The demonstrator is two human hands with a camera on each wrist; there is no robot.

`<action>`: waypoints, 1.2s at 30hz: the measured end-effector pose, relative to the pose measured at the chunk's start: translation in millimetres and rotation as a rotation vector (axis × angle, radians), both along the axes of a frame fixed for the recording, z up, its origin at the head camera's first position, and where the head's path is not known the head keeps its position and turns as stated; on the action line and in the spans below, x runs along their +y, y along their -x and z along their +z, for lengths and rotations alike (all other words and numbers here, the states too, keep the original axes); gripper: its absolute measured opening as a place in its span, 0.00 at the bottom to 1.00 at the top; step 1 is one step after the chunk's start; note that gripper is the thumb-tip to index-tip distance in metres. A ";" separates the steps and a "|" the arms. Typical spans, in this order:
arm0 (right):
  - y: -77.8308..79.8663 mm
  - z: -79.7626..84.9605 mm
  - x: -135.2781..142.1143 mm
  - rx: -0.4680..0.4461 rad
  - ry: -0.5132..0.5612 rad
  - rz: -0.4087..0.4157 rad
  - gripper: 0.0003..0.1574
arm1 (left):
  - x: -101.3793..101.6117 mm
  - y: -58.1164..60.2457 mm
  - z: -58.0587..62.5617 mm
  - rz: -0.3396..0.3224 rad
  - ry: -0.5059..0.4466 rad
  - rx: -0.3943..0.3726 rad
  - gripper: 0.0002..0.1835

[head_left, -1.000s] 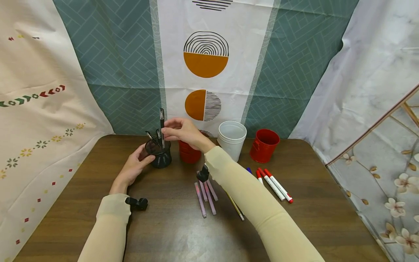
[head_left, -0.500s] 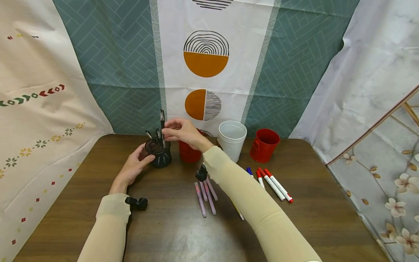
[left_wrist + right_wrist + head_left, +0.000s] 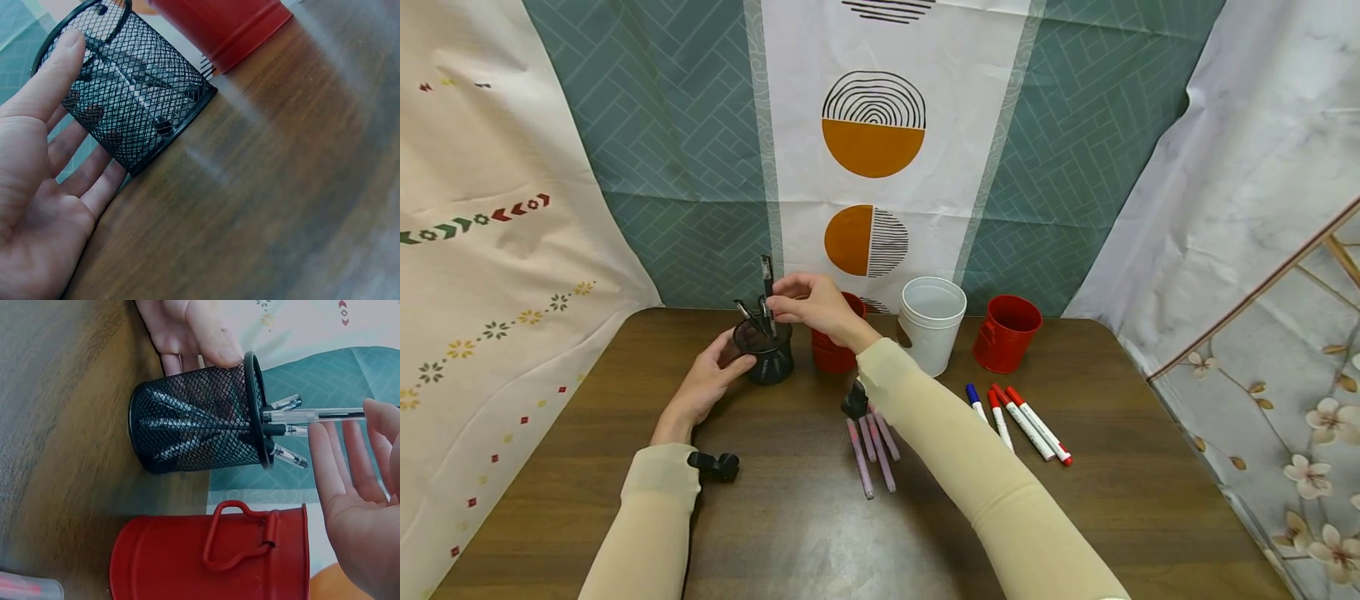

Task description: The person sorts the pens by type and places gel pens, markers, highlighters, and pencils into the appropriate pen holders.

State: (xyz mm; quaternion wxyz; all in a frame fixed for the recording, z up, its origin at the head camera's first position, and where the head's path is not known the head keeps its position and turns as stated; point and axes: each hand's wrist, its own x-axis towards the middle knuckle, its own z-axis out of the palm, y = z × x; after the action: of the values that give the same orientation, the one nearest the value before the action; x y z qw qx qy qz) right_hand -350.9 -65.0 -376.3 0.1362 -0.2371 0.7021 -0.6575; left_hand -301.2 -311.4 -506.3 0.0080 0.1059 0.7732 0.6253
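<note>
My left hand (image 3: 703, 379) holds a black mesh pen cup (image 3: 769, 367) upright on the table, the thumb on its near side and the fingers behind. Over the cup, my right hand (image 3: 820, 307) pinches a clear-barrelled pen (image 3: 767, 279) between thumb and fingertips. In the right wrist view the lower end of this pen (image 3: 331, 414) is right at the cup's rim. Several other pens (image 3: 289, 456) lean inside, their ends poking out past the rim. Through the mesh in the left wrist view, their shafts show down to the base of the cup (image 3: 134, 81).
A red cup with a handle (image 3: 212, 556) stands right of the pen cup, partly behind my right hand. Further right are a white cup (image 3: 931, 329) and another red cup (image 3: 1006, 333). Several pink pens (image 3: 859, 458) and several red-capped and blue-capped markers (image 3: 1030, 425) lie on the table (image 3: 790, 533).
My right hand has shifted slightly left, and the pen has sunk a little lower toward the cup. The right sleeve now covers the yellow pencil and uncovers more of the markers. The left hand stays put.
</note>
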 end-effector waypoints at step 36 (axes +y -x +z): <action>-12.6 -7.3 -7.8 -0.001 -0.109 -0.037 0.17 | 1.2 -1.1 1.6 0.007 0.000 0.006 0.40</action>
State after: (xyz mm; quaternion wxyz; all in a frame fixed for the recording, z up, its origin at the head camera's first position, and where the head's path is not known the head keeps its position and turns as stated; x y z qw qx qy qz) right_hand -338.2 -72.9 -383.6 0.1373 -0.2159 0.7411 -0.6208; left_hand -300.1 -310.2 -504.6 0.0037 0.1052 0.7737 0.6248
